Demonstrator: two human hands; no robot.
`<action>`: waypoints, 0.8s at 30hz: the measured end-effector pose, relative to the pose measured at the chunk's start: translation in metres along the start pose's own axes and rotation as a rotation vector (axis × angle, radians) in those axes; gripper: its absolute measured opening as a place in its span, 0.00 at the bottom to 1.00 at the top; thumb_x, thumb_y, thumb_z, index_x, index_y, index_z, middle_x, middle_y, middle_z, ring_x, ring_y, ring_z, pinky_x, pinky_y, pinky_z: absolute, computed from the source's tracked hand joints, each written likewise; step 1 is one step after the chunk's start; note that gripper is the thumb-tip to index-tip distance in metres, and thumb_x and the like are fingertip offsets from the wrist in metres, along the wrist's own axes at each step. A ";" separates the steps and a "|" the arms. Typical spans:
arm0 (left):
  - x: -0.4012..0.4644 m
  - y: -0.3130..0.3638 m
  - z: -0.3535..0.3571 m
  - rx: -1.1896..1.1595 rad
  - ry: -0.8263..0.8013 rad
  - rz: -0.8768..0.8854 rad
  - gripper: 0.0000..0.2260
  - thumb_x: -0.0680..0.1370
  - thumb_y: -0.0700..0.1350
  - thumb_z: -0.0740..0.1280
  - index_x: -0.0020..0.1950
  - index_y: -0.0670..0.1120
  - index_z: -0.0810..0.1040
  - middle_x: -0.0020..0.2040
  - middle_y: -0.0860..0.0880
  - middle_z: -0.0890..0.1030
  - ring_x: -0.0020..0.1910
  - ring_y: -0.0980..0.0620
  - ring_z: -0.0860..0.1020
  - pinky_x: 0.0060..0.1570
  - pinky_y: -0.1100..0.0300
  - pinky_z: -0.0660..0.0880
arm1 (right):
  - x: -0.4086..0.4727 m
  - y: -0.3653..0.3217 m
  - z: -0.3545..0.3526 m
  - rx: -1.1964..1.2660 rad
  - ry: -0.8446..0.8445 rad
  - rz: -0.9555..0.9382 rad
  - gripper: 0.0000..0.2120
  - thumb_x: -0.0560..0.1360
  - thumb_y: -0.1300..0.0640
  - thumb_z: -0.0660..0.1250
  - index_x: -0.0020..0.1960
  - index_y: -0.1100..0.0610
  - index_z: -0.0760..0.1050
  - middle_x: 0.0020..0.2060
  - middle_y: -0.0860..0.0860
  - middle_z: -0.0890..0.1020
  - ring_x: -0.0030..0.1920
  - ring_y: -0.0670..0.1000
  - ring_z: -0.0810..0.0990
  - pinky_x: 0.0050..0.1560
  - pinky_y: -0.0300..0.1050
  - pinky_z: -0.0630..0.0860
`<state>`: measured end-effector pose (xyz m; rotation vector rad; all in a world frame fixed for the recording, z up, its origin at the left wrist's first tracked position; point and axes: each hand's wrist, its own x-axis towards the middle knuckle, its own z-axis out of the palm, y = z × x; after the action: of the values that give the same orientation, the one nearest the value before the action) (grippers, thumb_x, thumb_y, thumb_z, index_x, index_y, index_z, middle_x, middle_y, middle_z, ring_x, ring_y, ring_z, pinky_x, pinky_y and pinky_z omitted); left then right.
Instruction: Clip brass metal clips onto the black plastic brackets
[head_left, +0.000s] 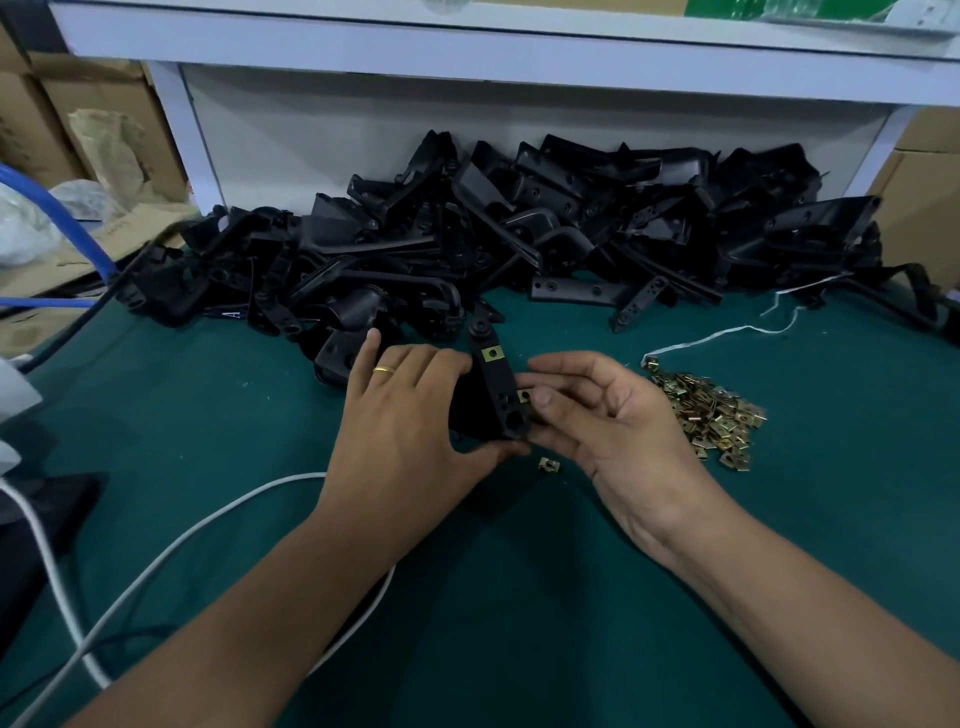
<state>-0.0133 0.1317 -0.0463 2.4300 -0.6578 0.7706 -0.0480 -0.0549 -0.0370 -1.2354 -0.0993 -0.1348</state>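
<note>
My left hand (410, 415) grips a black plastic bracket (498, 395) above the green table, thumb under its lower end. One brass clip (492, 354) sits on the bracket's upper part. My right hand (597, 410) pinches a second brass clip (525, 397) against the bracket's right edge, near its lower holes. A single loose clip (548, 464) lies on the mat just below the hands. A heap of several brass clips (711, 415) lies right of my right hand.
A big pile of black brackets (519, 234) fills the back of the green table (519, 597) under a white shelf (467, 57). A white cable (171, 545) curves at the left. A white string (727, 332) trails at the right. Blue hose (67, 218) and cardboard boxes stand far left.
</note>
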 end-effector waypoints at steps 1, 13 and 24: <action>0.000 0.000 0.000 -0.003 0.002 0.001 0.28 0.68 0.70 0.69 0.57 0.50 0.76 0.54 0.54 0.80 0.62 0.48 0.77 0.78 0.41 0.58 | 0.000 0.000 -0.001 0.005 0.003 -0.009 0.11 0.78 0.69 0.68 0.60 0.65 0.77 0.53 0.59 0.87 0.52 0.53 0.87 0.50 0.44 0.84; 0.000 -0.001 0.000 0.012 -0.034 0.013 0.30 0.68 0.70 0.70 0.59 0.50 0.76 0.55 0.55 0.80 0.64 0.49 0.75 0.78 0.40 0.57 | 0.001 0.003 -0.005 -0.019 0.008 -0.024 0.15 0.72 0.65 0.73 0.58 0.65 0.79 0.52 0.60 0.87 0.52 0.55 0.87 0.51 0.46 0.84; 0.000 0.000 -0.005 0.105 -0.069 0.030 0.27 0.69 0.66 0.72 0.62 0.52 0.75 0.58 0.55 0.79 0.67 0.49 0.72 0.76 0.32 0.53 | -0.002 -0.001 -0.002 -0.108 -0.001 0.005 0.09 0.75 0.72 0.71 0.55 0.66 0.79 0.46 0.58 0.88 0.48 0.54 0.88 0.46 0.44 0.85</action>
<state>-0.0149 0.1346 -0.0427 2.5567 -0.6981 0.7538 -0.0500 -0.0572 -0.0370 -1.3438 -0.0910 -0.1368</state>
